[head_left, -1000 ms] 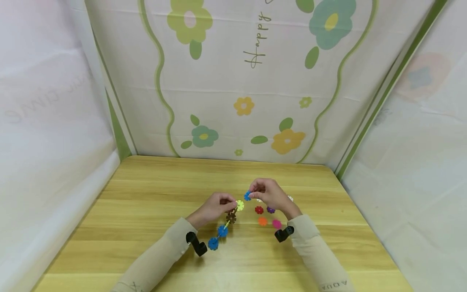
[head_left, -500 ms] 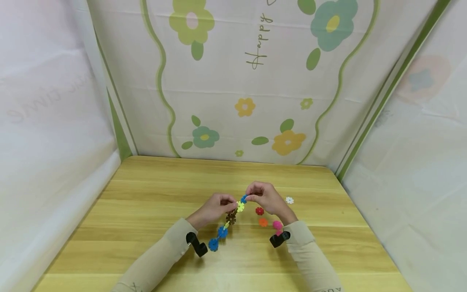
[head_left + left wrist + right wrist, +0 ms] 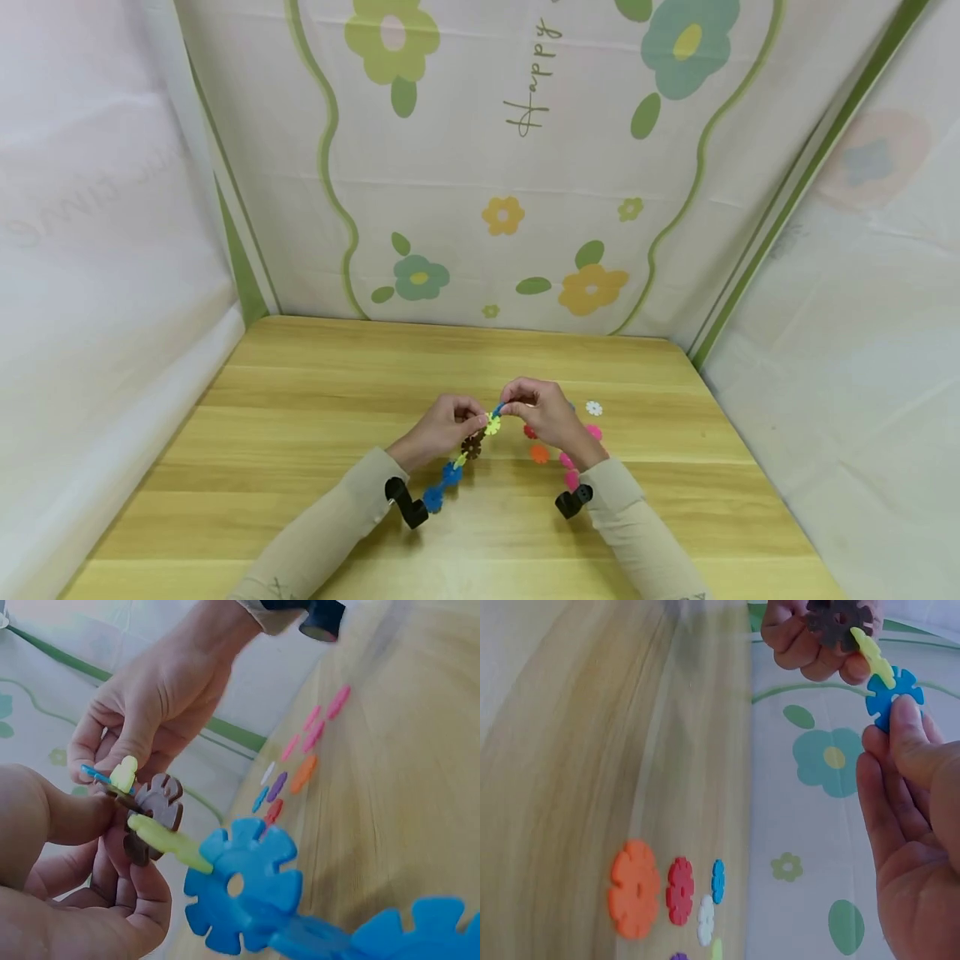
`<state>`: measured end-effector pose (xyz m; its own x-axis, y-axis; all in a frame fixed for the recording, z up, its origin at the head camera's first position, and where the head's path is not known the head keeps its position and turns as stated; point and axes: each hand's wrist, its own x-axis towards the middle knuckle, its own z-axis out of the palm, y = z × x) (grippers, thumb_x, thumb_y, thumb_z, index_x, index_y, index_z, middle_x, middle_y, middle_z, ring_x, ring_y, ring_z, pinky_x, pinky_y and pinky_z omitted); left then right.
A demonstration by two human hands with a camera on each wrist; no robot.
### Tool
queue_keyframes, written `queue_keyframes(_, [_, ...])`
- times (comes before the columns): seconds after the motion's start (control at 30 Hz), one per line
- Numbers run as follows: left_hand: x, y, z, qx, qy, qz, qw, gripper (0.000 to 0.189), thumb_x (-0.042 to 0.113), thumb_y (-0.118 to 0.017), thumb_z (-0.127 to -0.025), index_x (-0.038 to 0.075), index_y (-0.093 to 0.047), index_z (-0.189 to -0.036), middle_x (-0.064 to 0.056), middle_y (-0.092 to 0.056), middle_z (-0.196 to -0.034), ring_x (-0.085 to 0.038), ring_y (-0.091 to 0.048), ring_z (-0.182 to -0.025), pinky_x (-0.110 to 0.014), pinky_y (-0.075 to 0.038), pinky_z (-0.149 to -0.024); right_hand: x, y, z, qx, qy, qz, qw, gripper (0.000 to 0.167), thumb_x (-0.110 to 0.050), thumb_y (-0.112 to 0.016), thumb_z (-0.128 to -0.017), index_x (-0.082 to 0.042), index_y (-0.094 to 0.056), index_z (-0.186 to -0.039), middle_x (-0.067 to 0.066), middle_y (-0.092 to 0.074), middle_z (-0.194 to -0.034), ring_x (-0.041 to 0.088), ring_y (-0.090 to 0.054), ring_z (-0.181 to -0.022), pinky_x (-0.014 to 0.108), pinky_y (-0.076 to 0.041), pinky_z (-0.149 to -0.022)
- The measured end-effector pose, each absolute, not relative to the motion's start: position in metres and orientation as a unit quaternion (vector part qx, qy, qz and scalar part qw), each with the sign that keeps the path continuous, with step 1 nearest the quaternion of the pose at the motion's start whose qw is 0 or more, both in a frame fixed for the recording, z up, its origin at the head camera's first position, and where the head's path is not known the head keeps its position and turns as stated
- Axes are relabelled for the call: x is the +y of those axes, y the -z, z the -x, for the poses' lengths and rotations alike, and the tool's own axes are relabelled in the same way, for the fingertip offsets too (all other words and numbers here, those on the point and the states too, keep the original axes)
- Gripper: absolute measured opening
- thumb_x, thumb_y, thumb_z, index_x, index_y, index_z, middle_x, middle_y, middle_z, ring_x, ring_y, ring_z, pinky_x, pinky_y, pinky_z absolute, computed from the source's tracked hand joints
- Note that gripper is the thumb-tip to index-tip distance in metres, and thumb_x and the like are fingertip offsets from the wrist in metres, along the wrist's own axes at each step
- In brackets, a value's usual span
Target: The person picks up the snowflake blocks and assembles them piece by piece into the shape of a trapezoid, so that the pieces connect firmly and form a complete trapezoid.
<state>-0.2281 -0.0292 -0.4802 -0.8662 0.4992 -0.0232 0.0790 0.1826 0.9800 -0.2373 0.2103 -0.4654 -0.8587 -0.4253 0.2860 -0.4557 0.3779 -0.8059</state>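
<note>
In the head view, the gap of a second ago has closed: the blue disc [image 3: 881, 709] now meets the yellow-green disc [image 3: 492, 426] at the upper end of the chain [image 3: 452, 474], mid-frame, so a join seems under way; how deep the slots sit, I cannot tell. The right hand [image 3: 546, 410] has a closed fingertip grip on that blue disc; the left hand [image 3: 441, 427] pinches the chain near its brown disc [image 3: 471, 447]. Loose discs, orange [image 3: 540, 454] and white [image 3: 594, 408] among them, crowd the right wrist; room to move lies frame left and up to the far edge of the table [image 3: 337, 367].
</note>
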Motion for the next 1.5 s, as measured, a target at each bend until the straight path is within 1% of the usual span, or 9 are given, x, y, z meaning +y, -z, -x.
queue_keyframes(0.1, [-0.03,0.481,0.23,0.752,-0.604,-0.197,0.174,0.018,0.021,-0.064,-0.108,0.007,-0.074,-0.105,-0.006,-0.07,-0.097,-0.017,-0.061,-0.083,-0.031,-0.053,-0.076,0.215,0.46,0.237,-0.841,-0.47,-0.268,0.004,0.008,-0.019,-0.076,-0.097,-0.014,-0.075,-0.104,-0.001,-0.076,-0.1,0.017,-0.074,-0.094,0.031,-0.062,-0.089])
queue_keyframes(0.23, [-0.031,0.482,0.233,0.753,-0.6,-0.201,0.179,0.018,0.023,-0.065,-0.107,0.008,-0.074,-0.105,-0.006,-0.07,-0.097,-0.017,-0.061,-0.083,-0.031,-0.053,-0.076,0.228,0.454,0.237,-0.864,-0.424,-0.271,-0.019,0.019,-0.018,-0.078,-0.098,-0.011,-0.074,-0.115,0.002,-0.076,-0.107,0.013,-0.074,-0.097,0.035,-0.062,-0.092])
queue_keyframes(0.33, [-0.032,0.483,0.233,0.755,-0.596,-0.203,0.182,0.018,0.023,-0.065,-0.107,0.008,-0.075,-0.105,-0.006,-0.069,-0.096,-0.017,-0.06,-0.082,-0.031,-0.053,-0.075,0.241,0.452,0.235,-0.89,-0.375,-0.257,-0.036,0.021,-0.018,-0.078,-0.098,-0.009,-0.074,-0.117,0.003,-0.076,-0.108,0.01,-0.072,-0.097,0.032,-0.061,-0.091])
queue_keyframes(0.63, [-0.034,0.483,0.23,0.76,-0.589,-0.201,0.19,0.018,0.023,-0.064,-0.108,0.008,-0.075,-0.107,-0.006,-0.067,-0.096,-0.018,-0.056,-0.082,-0.033,-0.051,-0.075,0.272,0.463,0.217,-0.918,-0.293,-0.253,-0.085,0.023,-0.014,-0.081,-0.095,-0.002,-0.076,-0.113,0.005,-0.076,-0.104,0.012,-0.069,-0.089,0.022,-0.059,-0.08])
queue_keyframes(0.73, [-0.034,0.483,0.228,0.759,-0.59,-0.195,0.193,0.019,0.024,-0.064,-0.108,0.009,-0.074,-0.108,-0.006,-0.067,-0.097,-0.017,-0.056,-0.083,-0.034,-0.051,-0.076,0.274,0.471,0.212,-0.922,-0.277,-0.259,-0.078,0.024,-0.014,-0.082,-0.093,-0.002,-0.076,-0.113,0.005,-0.076,-0.103,0.011,-0.068,-0.088,0.022,-0.058,-0.079])
queue_keyframes(0.9, [-0.033,0.481,0.227,0.76,-0.59,-0.191,0.194,0.019,0.026,-0.064,-0.108,0.01,-0.074,-0.109,-0.005,-0.066,-0.099,-0.017,-0.056,-0.085,-0.034,-0.051,-0.076,0.272,0.481,0.207,-0.931,-0.251,-0.26,-0.058,0.021,-0.02,-0.085,-0.091,-0.008,-0.079,-0.107,-0.004,-0.075,-0.096,0.006,-0.063,-0.084,0.023,-0.057,-0.076])
queue_keyframes(1.13, [-0.032,0.482,0.227,0.761,-0.589,-0.195,0.19,0.02,0.026,-0.065,-0.107,0.009,-0.074,-0.108,-0.005,-0.066,-0.097,-0.018,-0.055,-0.084,-0.034,-0.05,-0.075,0.271,0.489,0.204,-0.934,-0.246,-0.253,-0.06,0.019,-0.02,-0.085,-0.091,-0.009,-0.079,-0.106,-0.004,-0.072,-0.098,0.004,-0.058,-0.083,0.021,-0.054,-0.074])
queue_keyframes(1.37, [-0.034,0.483,0.228,0.76,-0.589,-0.196,0.192,0.018,0.026,-0.065,-0.107,0.01,-0.074,-0.107,-0.004,-0.066,-0.098,-0.018,-0.057,-0.085,-0.036,-0.051,-0.077,0.267,0.484,0.209,-0.927,-0.277,-0.232,-0.095,0.014,-0.012,-0.082,-0.093,-0.011,-0.068,-0.097,-0.006,-0.067,-0.09,0.008,-0.059,-0.08,0.022,-0.054,-0.072])
queue_keyframes(1.5, [-0.035,0.483,0.229,0.762,-0.587,-0.196,0.193,0.018,0.028,-0.065,-0.107,0.012,-0.074,-0.107,-0.004,-0.067,-0.099,-0.018,-0.057,-0.086,-0.036,-0.052,-0.078,0.263,0.468,0.218,-0.92,-0.281,-0.253,-0.101,0.009,-0.006,-0.076,-0.097,-0.011,-0.069,-0.099,-0.005,-0.069,-0.092,0.006,-0.062,-0.082,0.023,-0.056,-0.074])
